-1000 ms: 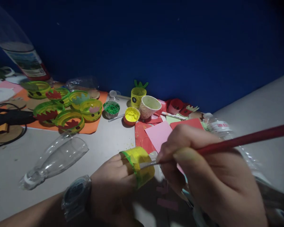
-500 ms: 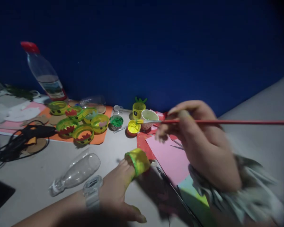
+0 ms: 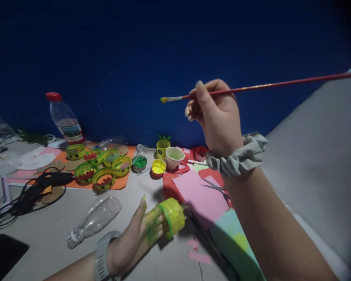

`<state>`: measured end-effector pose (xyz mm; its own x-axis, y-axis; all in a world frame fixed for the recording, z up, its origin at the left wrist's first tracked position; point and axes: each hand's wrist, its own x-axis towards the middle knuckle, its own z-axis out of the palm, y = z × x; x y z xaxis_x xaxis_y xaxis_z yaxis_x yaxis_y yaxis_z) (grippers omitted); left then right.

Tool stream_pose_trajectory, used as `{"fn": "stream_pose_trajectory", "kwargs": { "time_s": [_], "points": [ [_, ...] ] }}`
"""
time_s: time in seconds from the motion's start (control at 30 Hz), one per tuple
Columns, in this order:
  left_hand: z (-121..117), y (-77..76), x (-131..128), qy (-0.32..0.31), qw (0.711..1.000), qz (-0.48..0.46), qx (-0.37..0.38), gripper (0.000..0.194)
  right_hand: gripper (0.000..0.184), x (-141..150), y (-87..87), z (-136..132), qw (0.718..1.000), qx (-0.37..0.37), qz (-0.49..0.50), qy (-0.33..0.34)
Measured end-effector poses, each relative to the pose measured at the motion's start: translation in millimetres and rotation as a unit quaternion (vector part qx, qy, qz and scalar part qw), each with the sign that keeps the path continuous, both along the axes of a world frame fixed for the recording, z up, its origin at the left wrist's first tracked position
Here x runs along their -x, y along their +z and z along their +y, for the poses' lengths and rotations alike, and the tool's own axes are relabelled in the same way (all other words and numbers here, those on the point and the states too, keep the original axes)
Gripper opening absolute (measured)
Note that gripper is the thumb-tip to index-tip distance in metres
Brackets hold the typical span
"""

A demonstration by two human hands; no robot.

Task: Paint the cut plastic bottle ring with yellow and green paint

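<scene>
My right hand (image 3: 215,117) is raised well above the table, fingers pinched on a long red-handled paintbrush (image 3: 251,86) whose yellow-tipped bristles point left. Lower down, my left hand (image 3: 140,232) is turned palm up just above the table, with a yellow-green painted plastic ring (image 3: 172,216) slipped over its fingers; green paint smears the palm. The yellow paint pot (image 3: 158,167) and green paint pot (image 3: 139,162) sit on the table beyond it, next to a white cup (image 3: 174,157).
Several painted yellow-green rings (image 3: 101,166) lie on orange paper (image 3: 118,183) at left. A clear cut bottle (image 3: 95,220) lies near my left wrist. A red-capped bottle (image 3: 64,121) stands at the back. Scissors (image 3: 215,187) rest on pink paper (image 3: 194,193). Black cables (image 3: 23,197) lie left.
My right hand lifted the brush from the ring, passed over the paint pots and rose high. My left hand turned palm up with the ring still on its fingers.
</scene>
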<state>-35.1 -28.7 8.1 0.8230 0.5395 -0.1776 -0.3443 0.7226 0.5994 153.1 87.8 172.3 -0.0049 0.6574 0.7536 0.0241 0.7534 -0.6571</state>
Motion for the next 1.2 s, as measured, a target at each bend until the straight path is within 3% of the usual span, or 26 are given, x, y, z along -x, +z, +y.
{"fn": "stream_pose_trajectory", "kwargs": {
  "time_s": [0.1,0.17,0.23,0.37,0.43,0.47,0.57,0.7,0.83,0.93,1.0,1.1,1.2],
  "points": [
    [-0.2,24.0,1.1,-0.001,0.997,0.042,0.066,0.063,0.021,9.9,7.0,-25.2,0.998,-0.028,-0.051,-0.004],
    [1.3,33.2,3.7,0.010,0.994,0.055,0.093,0.056,0.017,10.8,-4.9,-51.7,0.995,-0.003,-0.102,-0.016],
    [3.5,37.7,5.6,0.034,0.992,0.047,0.110,0.057,0.018,7.7,-27.8,-83.0,0.973,0.080,-0.210,-0.060],
    [5.4,36.6,7.3,0.074,0.990,0.015,0.121,0.060,0.011,6.6,-77.3,-141.6,0.939,0.189,-0.265,-0.114],
    [4.0,28.7,10.6,0.087,0.992,-0.008,0.087,0.065,0.040,14.8,-91.6,-160.0,0.927,0.225,-0.270,-0.135],
    [3.1,22.8,13.7,0.091,0.994,-0.022,0.050,0.067,0.044,20.7,-95.3,-165.5,0.919,0.257,-0.263,-0.141],
    [1.2,2.8,26.4,0.082,0.994,-0.046,-0.052,0.060,0.033,38.8,-96.5,-169.9,0.906,0.300,-0.252,-0.161],
    [-0.1,-5.7,36.5,0.089,0.991,-0.061,-0.078,0.053,0.022,51.0,-91.5,-166.0,0.909,0.276,-0.238,-0.200],
    [-6.2,16.3,31.2,0.120,0.989,-0.080,-0.043,0.060,0.016,58.1,-96.0,-170.3,0.912,0.252,-0.220,-0.237],
    [-9.7,41.3,25.5,0.108,0.991,-0.064,0.038,0.065,0.015,66.9,-104.1,-178.0,0.908,0.245,-0.206,-0.269],
    [-8.9,54.0,23.0,0.141,0.982,-0.055,0.116,0.066,0.015,72.0,-108.4,-183.1,0.907,0.243,-0.198,-0.283],
    [-3.1,59.5,21.5,0.167,0.978,-0.070,0.106,0.073,0.015,70.3,-110.4,-188.7,0.909,0.251,-0.183,-0.279],
    [6.3,51.1,21.6,0.184,0.977,-0.094,0.046,0.086,0.023,54.0,-105.9,-190.6,0.912,0.272,-0.162,-0.262]
  ]
}}
